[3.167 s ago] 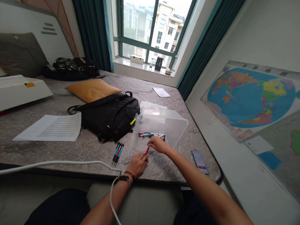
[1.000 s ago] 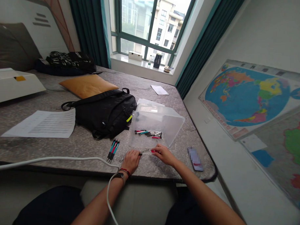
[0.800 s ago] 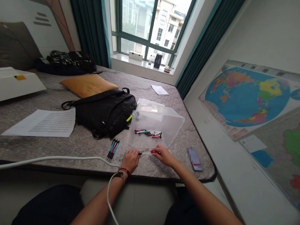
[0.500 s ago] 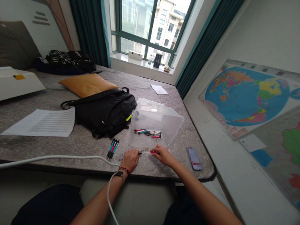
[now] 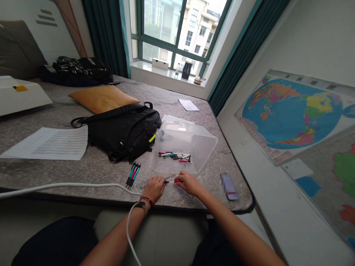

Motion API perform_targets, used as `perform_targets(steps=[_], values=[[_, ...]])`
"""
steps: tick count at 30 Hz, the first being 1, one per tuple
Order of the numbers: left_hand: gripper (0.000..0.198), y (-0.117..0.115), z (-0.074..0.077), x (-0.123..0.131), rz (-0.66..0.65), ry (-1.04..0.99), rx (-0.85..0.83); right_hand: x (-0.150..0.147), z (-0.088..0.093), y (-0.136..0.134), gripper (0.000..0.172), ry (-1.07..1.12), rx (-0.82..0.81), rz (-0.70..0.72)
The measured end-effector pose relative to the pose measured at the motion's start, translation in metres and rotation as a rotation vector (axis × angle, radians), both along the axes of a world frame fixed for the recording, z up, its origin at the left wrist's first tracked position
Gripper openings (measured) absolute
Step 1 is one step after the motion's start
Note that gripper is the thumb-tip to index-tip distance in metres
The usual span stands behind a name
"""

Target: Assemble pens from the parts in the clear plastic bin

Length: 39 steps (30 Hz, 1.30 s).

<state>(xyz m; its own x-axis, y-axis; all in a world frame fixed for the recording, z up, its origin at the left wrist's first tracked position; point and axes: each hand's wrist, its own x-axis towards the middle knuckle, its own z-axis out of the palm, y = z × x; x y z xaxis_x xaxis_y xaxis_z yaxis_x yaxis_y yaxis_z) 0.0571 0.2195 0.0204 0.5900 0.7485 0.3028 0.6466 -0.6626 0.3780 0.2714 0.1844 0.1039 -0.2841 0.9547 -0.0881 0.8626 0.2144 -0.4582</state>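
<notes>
Near the mattress's front edge my left hand [image 5: 154, 189] is closed on the black end piece [image 5: 166, 182] of a pen. A thin pale refill [image 5: 171, 182] sticks out of it to the right. My right hand [image 5: 188, 184] pinches the red pen barrel [image 5: 177, 181], which sits around the refill's other end. Left of my hands lie three pens [image 5: 132, 175], teal and red with black grips, side by side. Just beyond them a clear plastic box [image 5: 197, 142] rests with its opening toward me, holding several pen parts [image 5: 170, 155] in red, teal, white and black.
A black backpack [image 5: 125, 131] lies left of the box, with printed paper [image 5: 54, 143] and an orange cushion [image 5: 103, 99] around it. To the right is a phone-like blurred object [image 5: 229, 186]. A white cable [image 5: 80, 185] crosses over my left wrist.
My right hand has shifted slightly left with the red barrel, so less of the refill shows between the two hands. My left hand stays in place.
</notes>
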Motion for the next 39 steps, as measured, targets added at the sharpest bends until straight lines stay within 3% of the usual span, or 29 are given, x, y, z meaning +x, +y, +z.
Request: perform_targets(steps=[10,22,28,31,39], values=[[0.022,0.001,-0.002,-0.001,-0.029,0.056,0.02,-0.02,-0.029,0.007,0.009,0.025,0.016,-0.034],[0.027,0.002,-0.009,-0.003,-0.051,-0.003,-0.008,-0.027,-0.051,-0.002,0.011,0.12,0.039,-0.108],[0.031,0.003,-0.01,-0.003,-0.057,0.011,0.015,-0.026,-0.069,0.006,0.016,0.206,-0.084,-0.208],[0.031,0.002,-0.009,-0.003,-0.055,0.02,0.028,-0.023,-0.073,0.01,0.02,0.259,-0.11,-0.19],[0.031,0.001,-0.009,-0.003,-0.045,0.041,0.028,-0.013,-0.07,0.029,0.029,0.374,-0.357,-0.122]])
